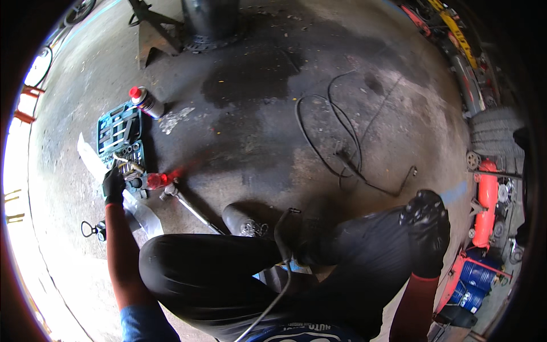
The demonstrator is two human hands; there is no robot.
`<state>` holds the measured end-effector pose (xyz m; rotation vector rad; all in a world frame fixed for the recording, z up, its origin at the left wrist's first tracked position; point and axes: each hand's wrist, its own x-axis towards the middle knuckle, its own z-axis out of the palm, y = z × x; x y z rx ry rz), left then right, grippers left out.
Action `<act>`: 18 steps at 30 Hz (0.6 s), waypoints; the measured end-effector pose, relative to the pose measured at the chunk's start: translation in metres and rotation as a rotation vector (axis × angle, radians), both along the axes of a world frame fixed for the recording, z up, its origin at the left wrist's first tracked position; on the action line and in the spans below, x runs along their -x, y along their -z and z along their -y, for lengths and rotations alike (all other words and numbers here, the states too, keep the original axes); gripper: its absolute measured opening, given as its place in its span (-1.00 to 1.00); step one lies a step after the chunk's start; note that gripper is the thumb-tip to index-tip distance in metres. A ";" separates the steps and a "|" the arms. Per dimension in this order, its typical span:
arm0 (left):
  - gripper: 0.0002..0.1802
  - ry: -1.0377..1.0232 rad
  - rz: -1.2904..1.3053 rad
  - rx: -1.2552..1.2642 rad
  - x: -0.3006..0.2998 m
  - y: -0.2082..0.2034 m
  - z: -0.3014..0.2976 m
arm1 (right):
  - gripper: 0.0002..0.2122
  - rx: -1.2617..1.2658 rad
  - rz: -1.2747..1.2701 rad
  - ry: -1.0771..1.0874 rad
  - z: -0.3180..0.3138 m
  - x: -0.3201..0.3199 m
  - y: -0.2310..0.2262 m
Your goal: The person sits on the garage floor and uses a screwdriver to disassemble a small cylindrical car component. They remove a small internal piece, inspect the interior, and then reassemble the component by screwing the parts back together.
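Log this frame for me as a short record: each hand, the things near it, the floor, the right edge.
Left hand: black-gloved, at the tool case; whether its grip holds anything is unclear
Right hand: black-gloved, resting on the right knee
Tool case: teal, open, with sockets inside
Beside case: red-capped can, upright; red translucent object
Floor: metal bar; looped black hose or cable
Right edge: red cylinder, blue drums

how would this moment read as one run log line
left hand: at open teal tool case, hold unclear | right hand: on right knee | beside case: red-capped can | ahead: looped dark hose
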<state>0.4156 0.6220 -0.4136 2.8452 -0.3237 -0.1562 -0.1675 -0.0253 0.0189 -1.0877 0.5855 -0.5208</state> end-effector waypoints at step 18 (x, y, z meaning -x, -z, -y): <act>-0.61 0.579 -0.644 1.047 0.456 -0.464 0.383 | -0.34 -0.149 0.045 -0.351 -0.070 -0.036 -0.023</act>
